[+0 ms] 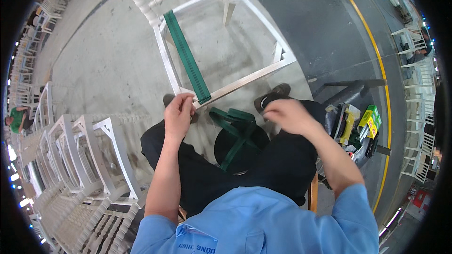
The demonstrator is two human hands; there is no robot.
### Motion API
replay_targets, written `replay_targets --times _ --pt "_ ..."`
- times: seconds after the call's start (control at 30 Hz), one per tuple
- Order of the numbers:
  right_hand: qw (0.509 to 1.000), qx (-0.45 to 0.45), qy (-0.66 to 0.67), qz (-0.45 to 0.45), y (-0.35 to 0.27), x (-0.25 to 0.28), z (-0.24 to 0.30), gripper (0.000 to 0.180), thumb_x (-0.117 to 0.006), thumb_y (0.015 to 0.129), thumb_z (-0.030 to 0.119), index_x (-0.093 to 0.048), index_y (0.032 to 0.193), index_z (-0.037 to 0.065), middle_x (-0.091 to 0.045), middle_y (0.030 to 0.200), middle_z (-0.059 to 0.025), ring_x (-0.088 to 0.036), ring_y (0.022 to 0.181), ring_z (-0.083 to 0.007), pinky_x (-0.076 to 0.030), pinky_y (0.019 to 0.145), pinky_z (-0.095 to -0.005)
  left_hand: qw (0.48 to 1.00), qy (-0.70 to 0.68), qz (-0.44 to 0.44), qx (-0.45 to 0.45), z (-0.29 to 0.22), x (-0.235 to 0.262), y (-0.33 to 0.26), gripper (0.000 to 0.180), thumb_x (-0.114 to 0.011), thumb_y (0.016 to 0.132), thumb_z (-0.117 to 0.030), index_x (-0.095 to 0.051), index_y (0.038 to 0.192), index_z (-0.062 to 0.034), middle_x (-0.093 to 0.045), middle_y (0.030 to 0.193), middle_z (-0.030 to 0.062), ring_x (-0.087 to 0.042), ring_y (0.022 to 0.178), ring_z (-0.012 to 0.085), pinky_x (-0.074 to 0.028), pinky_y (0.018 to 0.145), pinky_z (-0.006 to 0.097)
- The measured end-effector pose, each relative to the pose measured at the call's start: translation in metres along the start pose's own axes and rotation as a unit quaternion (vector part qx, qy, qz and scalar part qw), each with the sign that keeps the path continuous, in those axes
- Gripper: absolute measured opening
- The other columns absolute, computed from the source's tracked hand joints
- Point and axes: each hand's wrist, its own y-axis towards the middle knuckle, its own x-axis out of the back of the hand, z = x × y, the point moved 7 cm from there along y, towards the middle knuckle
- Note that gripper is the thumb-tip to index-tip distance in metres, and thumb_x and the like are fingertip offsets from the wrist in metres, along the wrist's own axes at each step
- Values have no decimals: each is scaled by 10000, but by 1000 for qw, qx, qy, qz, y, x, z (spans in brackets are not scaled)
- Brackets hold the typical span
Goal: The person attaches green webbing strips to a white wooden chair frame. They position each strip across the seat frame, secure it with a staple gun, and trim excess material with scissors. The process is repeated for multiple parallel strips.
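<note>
Fingers: left hand [179, 113] pinches the strap [187, 59] end on the frame [245, 81]; right hand [287, 114] blurred, grip unclear.
Done: one strap laid across.
Left: remaining seat gap unwebbed; roll [238, 131] waits.

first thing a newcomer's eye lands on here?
Most likely the green webbing strap, stretched across the open seat of the white chair frame at top centre. The left hand pinches its near end against the frame's front rail, while the right hand hovers blurred beside it, above a loose heap of webbing between the knees. A row of stacked white chairs fills the lower left.
</note>
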Motion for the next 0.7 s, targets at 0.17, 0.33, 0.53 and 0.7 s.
replay_targets --times 0.17,0.33,0.53,0.7 --pt "852 -86 -257 449 75 -211 -123 319 -716 929 236 -784 1206 92 -763 1236 -168 -718 1141 -394 -576 973 -469 997 -34 -28 70 25 -5 29 206 -580 1111 -150 -718 1164 -6 -621 796 -19 -578 720 68 -492 680 248" --pt "910 -191 -193 314 125 -300 -239 405 -677 921 198 -727 1296 55 -696 1356 -222 -687 1231 -398 -569 1030 -455 988 -59 -64 128 36 -2 39 203 -604 1111 -164 -724 1173 -13 -625 787 -16 -571 709 63 -486 666 245" --pt "982 -166 14 85 147 -348 -296 519 -714 908 131 -657 1417 52 -712 1332 -200 -715 1142 -356 -602 957 -431 982 -82 -90 143 21 9 46 229 -600 1121 -178 -711 1164 17 -635 783 -6 -572 699 69 -483 661 243" --pt "888 -342 290 104 122 -357 -258 544 -749 898 118 -646 1428 48 -727 1277 -177 -736 1052 -331 -629 880 -435 979 -113 20 171 27 -3 48 211 -616 1106 -171 -701 1096 22 -659 794 12 -599 704 81 -501 652 255"
